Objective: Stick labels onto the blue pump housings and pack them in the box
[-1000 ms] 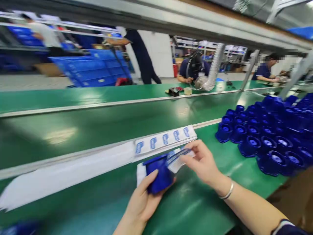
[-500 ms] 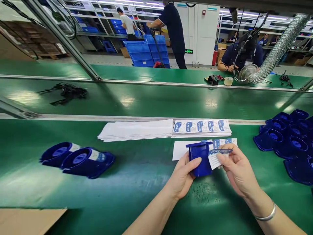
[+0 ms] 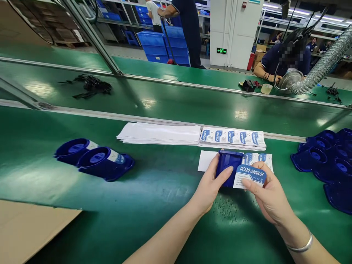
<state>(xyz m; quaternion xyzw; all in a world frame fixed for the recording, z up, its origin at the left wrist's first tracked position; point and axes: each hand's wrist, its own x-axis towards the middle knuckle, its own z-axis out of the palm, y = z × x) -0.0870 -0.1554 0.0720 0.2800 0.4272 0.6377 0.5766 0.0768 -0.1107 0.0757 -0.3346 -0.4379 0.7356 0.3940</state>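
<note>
My left hand (image 3: 206, 185) is closed around a dark blue plastic housing (image 3: 228, 163), thumb across its side. Between the thumb and fingers of my right hand (image 3: 268, 194) is a printed label (image 3: 249, 176), blue and white, reading "DC52Q-5000L/H". The label's left edge overlaps the housing's right side; whether it is stuck there I cannot tell. Behind the hands lies a partly used label sheet (image 3: 206, 161). Farther back are a stack of printed label sheets (image 3: 232, 137) and a stack of white sheets (image 3: 162, 132).
Two labelled blue housings (image 3: 100, 161) stand at left. More blue housings (image 3: 316, 159) are grouped at right. Cardboard (image 3: 35, 227) covers the lower left corner. Black cables (image 3: 93, 86) lie beyond the metal rail. A co-worker (image 3: 291, 60) sits across the bench beside a flexible duct (image 3: 321, 69).
The label has turned from tilted to nearly flat-on to me, its print now readable, and sits against the housing's side. The camera view has tilted and shifted.
</note>
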